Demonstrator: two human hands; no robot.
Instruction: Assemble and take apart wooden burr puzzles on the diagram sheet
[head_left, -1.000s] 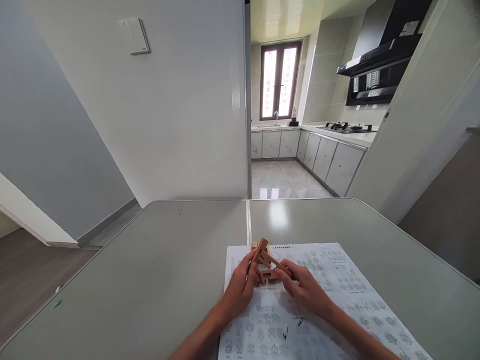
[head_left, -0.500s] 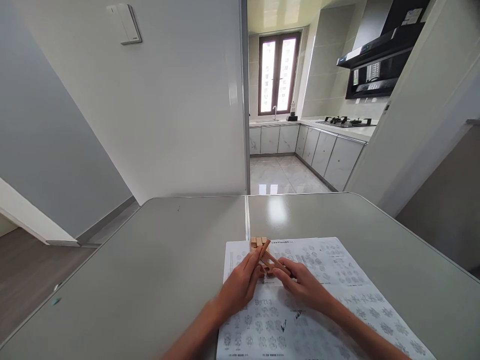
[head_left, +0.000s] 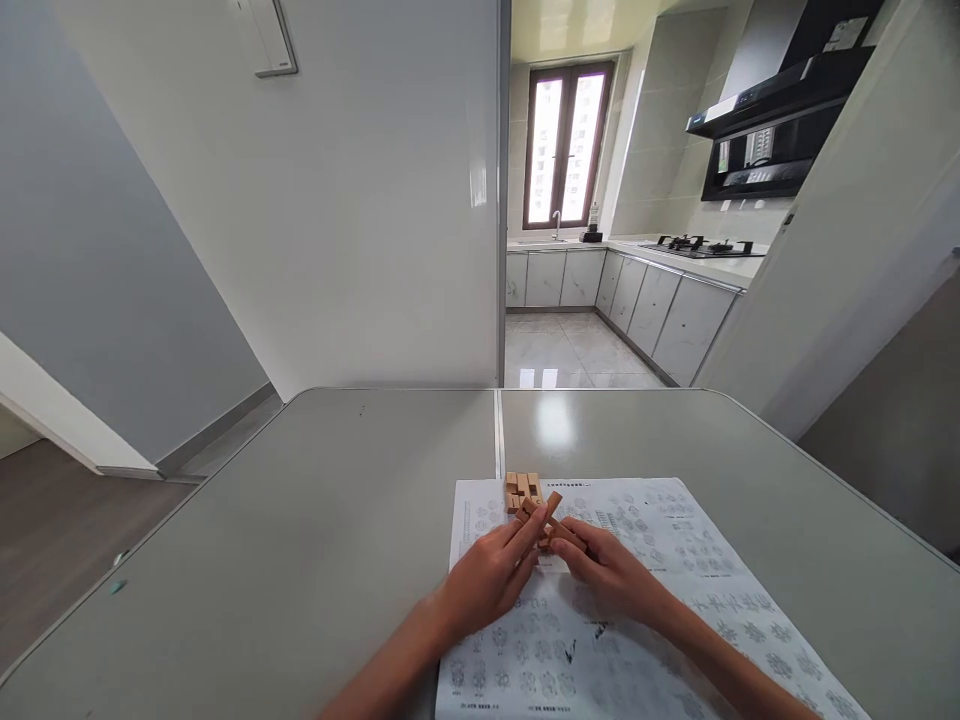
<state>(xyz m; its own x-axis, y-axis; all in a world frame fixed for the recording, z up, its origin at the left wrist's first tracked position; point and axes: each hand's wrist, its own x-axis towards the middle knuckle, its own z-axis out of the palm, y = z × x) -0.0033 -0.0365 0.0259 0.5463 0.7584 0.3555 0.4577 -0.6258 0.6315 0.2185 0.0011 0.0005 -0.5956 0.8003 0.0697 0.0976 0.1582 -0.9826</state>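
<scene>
My left hand point(head_left: 491, 575) and my right hand point(head_left: 609, 572) meet over a printed sheet point(head_left: 637, 610) on the grey table point(head_left: 315, 540). Between their fingertips they pinch small notched wooden puzzle sticks point(head_left: 549, 515), crossed and held low over the paper. Both hands have their fingers closed on these pieces. Just beyond the fingertips, a small stack of more wooden pieces point(head_left: 523, 489) lies at the sheet's far edge.
The table has a seam point(head_left: 496, 440) down its middle and rounded far corners. Behind it stands a white wall with a switch plate point(head_left: 268, 40), and a doorway opens to a kitchen point(head_left: 600, 290) with cabinets, a stove and a window.
The hands have lowered the crossed sticks closer to the paper and turned them. The stack of pieces beyond is now more exposed. The view shifted slightly.
</scene>
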